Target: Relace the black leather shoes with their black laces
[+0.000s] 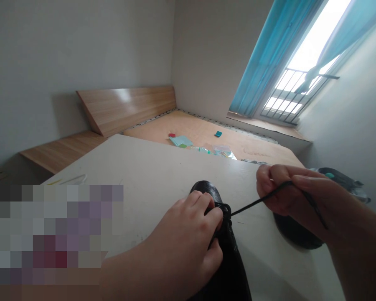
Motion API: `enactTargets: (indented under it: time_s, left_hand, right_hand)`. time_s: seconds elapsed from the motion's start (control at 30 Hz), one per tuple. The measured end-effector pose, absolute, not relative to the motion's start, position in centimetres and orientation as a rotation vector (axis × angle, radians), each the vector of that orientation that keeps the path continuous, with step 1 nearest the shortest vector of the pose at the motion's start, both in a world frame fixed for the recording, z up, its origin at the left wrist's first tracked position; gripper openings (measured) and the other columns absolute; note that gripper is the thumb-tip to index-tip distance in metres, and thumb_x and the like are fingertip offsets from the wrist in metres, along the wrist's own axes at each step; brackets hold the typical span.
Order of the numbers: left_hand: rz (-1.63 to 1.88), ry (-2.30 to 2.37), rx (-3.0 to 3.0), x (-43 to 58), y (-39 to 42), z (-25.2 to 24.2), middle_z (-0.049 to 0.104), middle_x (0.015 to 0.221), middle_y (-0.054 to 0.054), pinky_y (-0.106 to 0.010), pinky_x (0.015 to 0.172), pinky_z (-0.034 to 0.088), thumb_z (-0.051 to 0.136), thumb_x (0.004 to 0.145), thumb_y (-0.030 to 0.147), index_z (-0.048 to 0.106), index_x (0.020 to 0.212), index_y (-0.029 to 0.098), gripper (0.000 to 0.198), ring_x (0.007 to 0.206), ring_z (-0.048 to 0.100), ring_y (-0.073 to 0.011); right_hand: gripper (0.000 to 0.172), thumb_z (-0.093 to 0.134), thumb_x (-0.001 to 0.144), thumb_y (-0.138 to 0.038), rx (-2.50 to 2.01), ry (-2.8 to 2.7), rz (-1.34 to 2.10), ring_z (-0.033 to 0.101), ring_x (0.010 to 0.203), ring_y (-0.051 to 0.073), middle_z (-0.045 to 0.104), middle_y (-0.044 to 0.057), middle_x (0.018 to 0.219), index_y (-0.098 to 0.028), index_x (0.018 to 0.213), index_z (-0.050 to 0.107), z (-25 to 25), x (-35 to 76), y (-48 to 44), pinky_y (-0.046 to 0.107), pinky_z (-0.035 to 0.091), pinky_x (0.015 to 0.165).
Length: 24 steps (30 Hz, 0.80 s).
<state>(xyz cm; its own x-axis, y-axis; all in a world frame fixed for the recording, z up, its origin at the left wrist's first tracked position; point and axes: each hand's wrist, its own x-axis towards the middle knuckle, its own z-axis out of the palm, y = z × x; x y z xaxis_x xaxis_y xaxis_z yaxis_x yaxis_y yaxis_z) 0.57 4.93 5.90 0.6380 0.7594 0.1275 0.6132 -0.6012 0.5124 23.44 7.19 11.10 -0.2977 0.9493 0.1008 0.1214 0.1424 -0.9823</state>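
Note:
A black leather shoe (pixel 230 261) stands on the white table, its toe pointing away from me. Over its laced upper lies my left hand (pixel 196 228), fingers bent and pressed on the shoe near the lace holes. A black shoelace (pixel 249 205) runs taut from the shoe up to the right. My right hand (pixel 290 194) pinches that lace between thumb and fingers, and its loose end hangs down over the palm. Beneath my right hand, a second black shoe (pixel 296 232) is partly hidden.
The white table (pixel 150 167) spans the foreground. Behind it a bed (pixel 200 123) holds a light blue packet (pixel 181 141), a clear bag and small items. A dark object (pixel 341 177) is at the right. A wooden headboard (pixel 134 104) and blue curtains (pixel 263 58) are farther back.

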Motion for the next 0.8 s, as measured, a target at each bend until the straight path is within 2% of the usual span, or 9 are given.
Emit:
enactTargets:
  time_s: [0.1, 0.2, 0.33, 0.47, 0.53, 0.63, 0.7, 0.8]
  left_hand:
    - [0.534, 1.092, 2.399, 0.7, 5.3, 5.9, 0.058, 0.103, -0.006, -0.043, 0.088, 0.047, 0.054, 0.081, 0.019, 0.055, 0.098, 0.02, 0.018, 0.099, 0.051, -0.0244]
    - [0.508, 1.136, 2.449, 0.8, 5.5, 5.7, 0.058, 0.108, -0.008, -0.046, 0.093, 0.046, 0.054, 0.083, 0.023, 0.057, 0.104, 0.019, 0.022, 0.104, 0.05, -0.0269]
    - [0.426, 1.118, 2.497, 0.9, 5.4, 5.2, 0.056, 0.114, -0.01, -0.047, 0.094, 0.046, 0.052, 0.084, 0.022, 0.057, 0.107, 0.019, 0.023, 0.109, 0.048, -0.0283]
    - [0.463, 1.005, 2.529, 1.0, 5.2, 5.0, 0.055, 0.119, -0.009, -0.044, 0.098, 0.044, 0.054, 0.079, 0.015, 0.059, 0.095, 0.019, 0.017, 0.112, 0.047, -0.0273]
    - [0.504, 0.999, 2.498, 0.9, 5.1, 5.3, 0.055, 0.116, -0.009, -0.045, 0.098, 0.042, 0.057, 0.077, 0.018, 0.059, 0.087, 0.019, 0.01, 0.111, 0.048, -0.0277]
    - [0.602, 0.915, 2.376, 0.6, 4.9, 6.3, 0.056, 0.109, -0.006, -0.043, 0.1, 0.04, 0.062, 0.071, 0.016, 0.056, 0.077, 0.02, 0.01, 0.108, 0.049, -0.0254]
    - [0.611, 0.79, 2.192, 0.3, 4.8, 7.2, 0.057, 0.102, -0.001, -0.036, 0.099, 0.041, 0.06, 0.065, 0.009, 0.053, 0.076, 0.021, 0.018, 0.103, 0.052, -0.0205]
    - [0.629, 0.688, 1.841, -0.2, 4.8, 8.4, 0.056, 0.092, 0.004, -0.027, 0.086, 0.045, 0.054, 0.062, 0.006, 0.052, 0.078, 0.023, 0.023, 0.091, 0.054, -0.0144]
  right_hand:
    - [0.036, 0.061, 0.086, -0.051, -1.052, -1.863, 1.215, 0.051, 0.061, 0.019, 0.056, 0.004, 0.068, -0.023, 0.062, 0.06, 11.5, 24.1, 7.1, 0.032, 0.046, 0.055]
    - [0.034, 0.061, 0.086, -0.05, -0.934, -1.955, 1.34, 0.055, 0.061, 0.019, 0.056, 0.002, 0.065, -0.025, 0.063, 0.058, 11.8, 24.6, 6.3, 0.033, 0.047, 0.056]
    - [0.037, 0.056, 0.089, -0.054, -0.915, -2.055, 1.439, 0.055, 0.061, 0.016, 0.057, 0.0, 0.068, -0.025, 0.066, 0.06, 12.3, 24.6, 4.8, 0.031, 0.046, 0.058]
    - [0.008, 0.062, 0.09, -0.029, -1.014, -2.383, 1.473, 0.059, 0.075, 0.017, 0.063, 0.002, 0.083, -0.026, 0.084, 0.066, 12.8, 24.5, 4.6, 0.031, 0.051, 0.07]
    - [0.004, 0.063, 0.088, -0.026, -1.088, -2.477, 1.422, 0.06, 0.074, 0.018, 0.065, 0.002, 0.082, -0.026, 0.086, 0.066, 12.7, 24.4, 4.8, 0.031, 0.053, 0.069]
    - [0.012, 0.059, 0.09, -0.035, -1.327, -2.542, 1.11, 0.063, 0.075, 0.019, 0.068, 0.001, 0.084, -0.029, 0.093, 0.068, 12.1, 24.1, 5.2, 0.03, 0.055, 0.067]
    - [0.018, 0.06, 0.089, -0.038, -1.365, -2.552, 0.903, 0.066, 0.081, 0.02, 0.07, 0.001, 0.095, -0.032, 0.104, 0.068, 11.5, 23.8, 5.4, 0.03, 0.057, 0.069]
    - [0.032, 0.068, 0.084, -0.04, -1.192, -2.627, 0.762, 0.065, 0.1, 0.023, 0.067, 0.002, 0.112, -0.036, 0.116, 0.066, 10.8, 23.0, 5.2, 0.036, 0.057, 0.088]
